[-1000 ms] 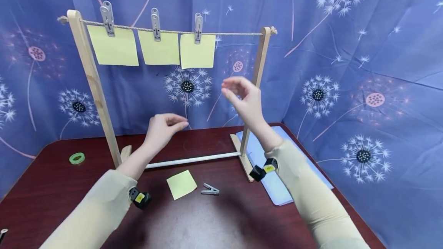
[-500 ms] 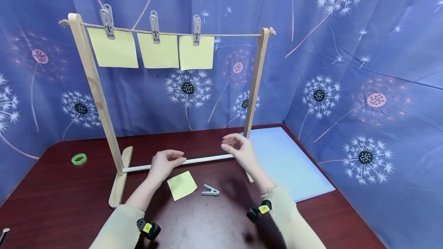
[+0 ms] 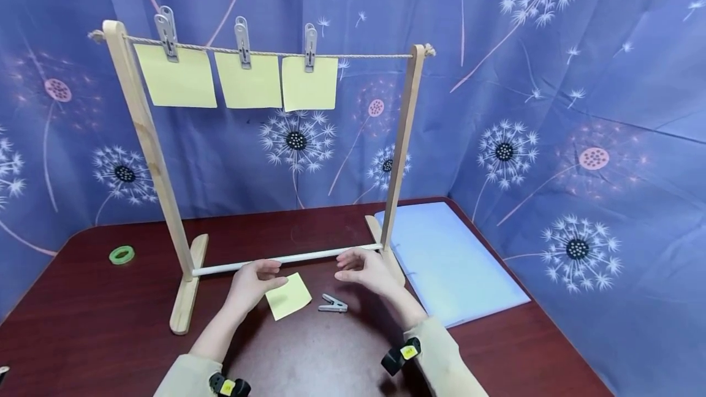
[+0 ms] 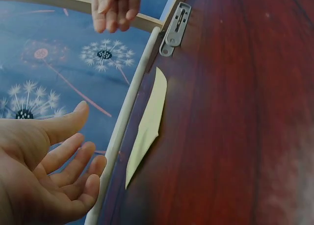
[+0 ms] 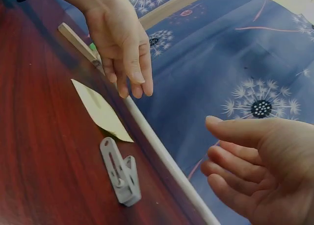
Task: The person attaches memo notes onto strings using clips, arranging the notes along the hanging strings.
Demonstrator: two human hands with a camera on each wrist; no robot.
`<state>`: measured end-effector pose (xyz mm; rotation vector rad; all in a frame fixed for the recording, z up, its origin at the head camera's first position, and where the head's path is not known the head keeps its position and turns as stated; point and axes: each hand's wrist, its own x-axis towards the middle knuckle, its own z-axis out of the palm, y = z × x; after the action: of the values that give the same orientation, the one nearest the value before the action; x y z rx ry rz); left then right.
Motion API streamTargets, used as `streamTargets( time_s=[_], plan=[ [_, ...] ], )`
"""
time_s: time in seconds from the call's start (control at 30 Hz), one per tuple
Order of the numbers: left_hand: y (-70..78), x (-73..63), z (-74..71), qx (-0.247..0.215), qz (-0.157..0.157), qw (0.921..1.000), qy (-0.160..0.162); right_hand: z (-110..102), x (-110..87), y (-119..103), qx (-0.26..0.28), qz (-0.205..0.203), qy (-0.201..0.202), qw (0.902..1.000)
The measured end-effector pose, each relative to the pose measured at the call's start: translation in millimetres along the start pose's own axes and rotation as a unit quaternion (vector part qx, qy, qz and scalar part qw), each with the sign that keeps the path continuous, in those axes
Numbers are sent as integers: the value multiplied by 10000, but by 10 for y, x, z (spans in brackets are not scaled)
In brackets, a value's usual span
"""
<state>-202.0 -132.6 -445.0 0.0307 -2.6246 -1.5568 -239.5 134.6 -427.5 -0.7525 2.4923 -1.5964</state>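
Note:
My left hand (image 3: 249,287) hovers over the left edge of a yellow sticky note (image 3: 290,298) lying on the table, its fingers relaxed and holding nothing. To the right, my right hand (image 3: 368,271) is held above the table behind a grey clothespin (image 3: 333,304), also with loose fingers and nothing in them. The right wrist view shows the clothespin (image 5: 120,173) on its side beside the note (image 5: 103,110), whose edges curl up a little. Three more yellow notes (image 3: 176,78) hang from a rope (image 3: 364,56), each under a grey clothespin (image 3: 310,48).
A wooden frame with a left post (image 3: 151,146) and right post (image 3: 404,139) carries the rope. A white rod (image 3: 314,255) joins its feet low over the table (image 3: 496,354). Green tape (image 3: 121,255) lies at left, a pale blue folder (image 3: 452,262) at right.
Both hands have come down from in front of the frame toward the table, the right from higher up. The hanging notes, the loose note and the clothespin have stayed in place.

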Motion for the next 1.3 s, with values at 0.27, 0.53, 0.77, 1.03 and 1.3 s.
streamTargets(
  time_s=[0.27, 0.53, 0.77, 1.03, 1.3],
  plan=[
    [-93, -12, -33, 366, -147, 9983, -431, 99, -37, 55, -557, 228, -741, 9954],
    [-118, -11, -2, 740, -262, 9945, -693, 124, -60, 99, -663, 430, -1172, 9900],
    [-109, -29, 9, 1299, -50, 9890, -705, 166, -66, 154, -1058, 391, -1296, 9851],
    [-116, -45, 33, 1601, 4, 9848, -679, 241, -58, 184, -1470, 383, -1291, 9799],
    [-120, -57, 23, 974, -162, 9928, -677, 292, -71, 175, -1653, 258, -1257, 9779]
  ],
)
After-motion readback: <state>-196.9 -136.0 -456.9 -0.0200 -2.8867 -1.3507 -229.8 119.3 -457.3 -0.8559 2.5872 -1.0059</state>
